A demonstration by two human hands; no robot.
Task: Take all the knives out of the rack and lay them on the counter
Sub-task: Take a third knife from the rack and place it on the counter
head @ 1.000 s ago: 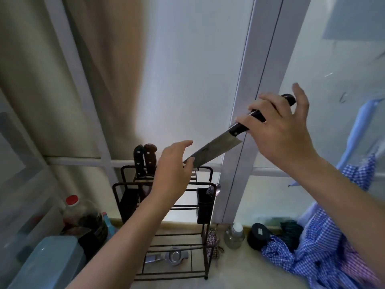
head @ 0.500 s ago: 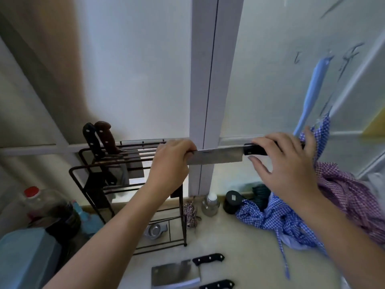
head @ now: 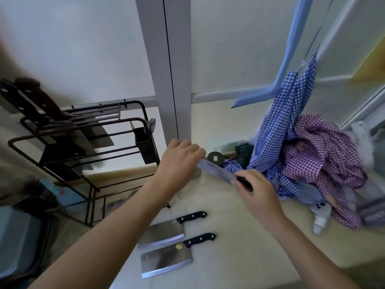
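Observation:
A chef's knife (head: 216, 170) hangs above the counter (head: 239, 247), held between both hands. My right hand (head: 258, 192) grips its black handle, and my left hand (head: 179, 161) pinches the blade's tip. Two cleavers lie side by side on the counter below: the farther cleaver (head: 164, 232) and the nearer cleaver (head: 166, 261), both with black handles pointing right. The black wire rack (head: 87, 130) stands at the left. It holds two knives, a black-handled knife (head: 18, 101) and a brown-handled knife (head: 39, 99), their blades down in the slots.
Blue and purple checked cloths (head: 302, 153) are heaped at the right, partly hanging from a blue hanger (head: 287, 57). A small white object (head: 320, 215) lies under them. A black cutlery holder (head: 145, 142) hangs on the rack. A blue container (head: 16, 243) sits at the lower left.
Both hands have lowered the chef's knife from up by the window frame toward the counter, right of the rack. The view has tilted down, showing both cleavers.

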